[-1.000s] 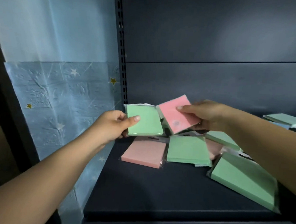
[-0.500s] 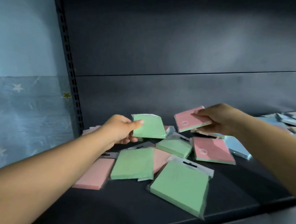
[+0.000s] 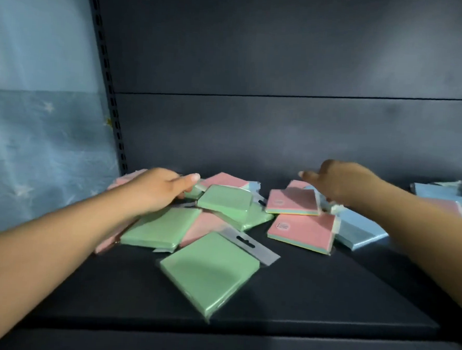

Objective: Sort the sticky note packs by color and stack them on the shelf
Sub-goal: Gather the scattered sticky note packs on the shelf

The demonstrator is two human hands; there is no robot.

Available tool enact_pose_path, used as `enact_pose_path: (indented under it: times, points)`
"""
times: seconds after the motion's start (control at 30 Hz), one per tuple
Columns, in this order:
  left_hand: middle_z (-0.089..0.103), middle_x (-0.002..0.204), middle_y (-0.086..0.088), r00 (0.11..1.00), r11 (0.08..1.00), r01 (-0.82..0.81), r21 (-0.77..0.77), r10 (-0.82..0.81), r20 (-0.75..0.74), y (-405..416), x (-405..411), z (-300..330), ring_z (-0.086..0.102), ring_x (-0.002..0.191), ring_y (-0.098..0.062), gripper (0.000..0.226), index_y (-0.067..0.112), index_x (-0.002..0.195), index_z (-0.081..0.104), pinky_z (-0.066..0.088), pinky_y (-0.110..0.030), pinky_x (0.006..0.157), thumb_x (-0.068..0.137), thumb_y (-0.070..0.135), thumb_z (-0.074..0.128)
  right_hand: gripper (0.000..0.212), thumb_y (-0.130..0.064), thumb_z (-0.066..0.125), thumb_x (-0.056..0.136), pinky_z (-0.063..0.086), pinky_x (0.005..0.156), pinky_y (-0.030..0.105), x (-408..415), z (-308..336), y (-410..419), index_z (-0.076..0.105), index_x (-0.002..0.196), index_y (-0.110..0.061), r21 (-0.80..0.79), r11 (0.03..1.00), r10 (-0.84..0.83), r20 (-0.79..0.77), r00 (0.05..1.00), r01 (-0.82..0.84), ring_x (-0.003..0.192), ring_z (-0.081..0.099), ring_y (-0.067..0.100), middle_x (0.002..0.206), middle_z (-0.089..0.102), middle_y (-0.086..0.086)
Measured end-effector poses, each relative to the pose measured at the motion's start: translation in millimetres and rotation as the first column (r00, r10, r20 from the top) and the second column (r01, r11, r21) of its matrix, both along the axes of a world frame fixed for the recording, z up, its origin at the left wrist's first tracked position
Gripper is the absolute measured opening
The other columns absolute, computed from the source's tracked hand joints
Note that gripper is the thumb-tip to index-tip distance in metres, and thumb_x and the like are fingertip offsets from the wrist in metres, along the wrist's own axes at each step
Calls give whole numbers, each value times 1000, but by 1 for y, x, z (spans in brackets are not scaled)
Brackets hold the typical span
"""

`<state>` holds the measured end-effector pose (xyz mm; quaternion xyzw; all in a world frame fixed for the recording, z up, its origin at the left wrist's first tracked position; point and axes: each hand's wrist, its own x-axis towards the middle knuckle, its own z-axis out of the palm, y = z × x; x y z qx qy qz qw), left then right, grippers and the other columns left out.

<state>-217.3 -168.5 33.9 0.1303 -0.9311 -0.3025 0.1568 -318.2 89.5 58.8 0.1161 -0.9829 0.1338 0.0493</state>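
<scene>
On the dark shelf [image 3: 325, 297] the sticky note packs lay unsorted. Nearest me sat a large green pack [image 3: 210, 272] with a clear hang tab, turned cornerwise. At its eleven o'clock two more green packs [image 3: 164, 227] [image 3: 224, 201] overlapped pink ones [image 3: 205, 226]. At two o'clock lay two pink-topped packs [image 3: 302, 232] [image 3: 293, 201], a blue pack [image 3: 359, 231] just beside them. Far right, perhaps more blue ones [image 3: 439, 191], blurred.

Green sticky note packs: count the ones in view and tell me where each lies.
4: nearest green pack; left green pack beside the left hand; top green pack mid-pile; lower green pack beneath it. Others may be hidden.
</scene>
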Motion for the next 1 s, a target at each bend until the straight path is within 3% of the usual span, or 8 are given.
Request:
enact_pose_path:
  times: [0.07, 0.23, 0.33, 0.4, 0.53, 0.7, 0.87, 1.0]
  points:
    - [62, 124, 3, 1000, 998, 0, -66, 0, -3, -8, 22, -1, 54, 116, -15, 42, 22, 103, 68, 36, -31, 106, 85, 53, 46, 49, -53, 34, 95, 36, 78, 32, 6, 5, -4, 52, 93, -7, 36, 998, 56, -88, 995, -53, 100, 53, 31, 111, 58, 17]
    - [61, 121, 8, 994, 993, -2, -115, 15, 112, -2, 70, -13, 53, 116, -14, 73, 27, 113, 63, 37, -30, 104, 67, 80, 43, 49, -51, 42, 92, 39, 60, 29, 56, 7, -39, 60, 76, -9, -184, 935, 316, 42, 948, -303, 66, 50, 22, 70, 55, 5]
    - [48, 140, 4, 981, 960, 44, -275, 10, 191, 8, 79, -21, 41, 130, -15, 79, 21, 132, 50, 30, -24, 101, 76, 76, 43, 45, -51, 44, 91, 48, 69, 29, 93, -3, -59, 67, 88, -13, -263, 867, 463, 113, 879, -423, 73, 56, 21, 73, 57, -1]
    - [45, 142, -1, 979, 914, 89, -397, -7, 203, 12, 79, -24, 38, 131, -18, 97, 17, 133, 47, 31, -26, 100, 67, 87, 34, 44, -56, 41, 90, 46, 77, 29, 112, -16, -66, 66, 96, -20, -174, 828, 553, 91, 828, -533, 83, 56, 19, 81, 57, -3]
    - [41, 145, 3, 991, 916, 46, -398, 8, 133, 10, 85, -25, 35, 133, -17, 74, 24, 137, 42, 30, -27, 105, 76, 67, 42, 51, -58, 35, 88, 32, 108, 29, 126, -37, -59, 58, 123, -28, -101, 708, 706, 122, 697, -699, 122, 43, 9, 126, 52, -9]
    - [44, 139, 7, 995, 896, 66, -439, -29, 91, 12, 98, -28, 33, 131, -14, 60, 27, 129, 47, 25, -22, 101, 79, 61, 48, 54, -56, 33, 88, 26, 98, 10, 124, -37, -36, 59, 122, -24, -213, 759, 648, 162, 744, -615, 125, 43, 4, 130, 53, -13]
    - [34, 122, 22, 995, 916, 86, -392, -62, 72, 29, 121, -33, 23, 132, -6, 89, 37, 128, 43, 18, -15, 96, 54, 86, 34, 63, -68, 27, 76, 35, 93, 21, 122, -34, -13, 63, 111, -30, -179, 865, 497, 175, 850, -469, 114, 51, 10, 120, 61, -11]
    - [32, 118, 23, 989, 898, 147, -415, -137, 52, 49, 124, -35, 24, 124, -1, 96, 40, 126, 40, 16, -13, 89, 45, 87, 21, 59, -62, 29, 87, 38, 93, 29, 115, -32, -1, 66, 106, -19, -117, 919, 391, 132, 911, -377, 105, 55, 19, 113, 65, 3]
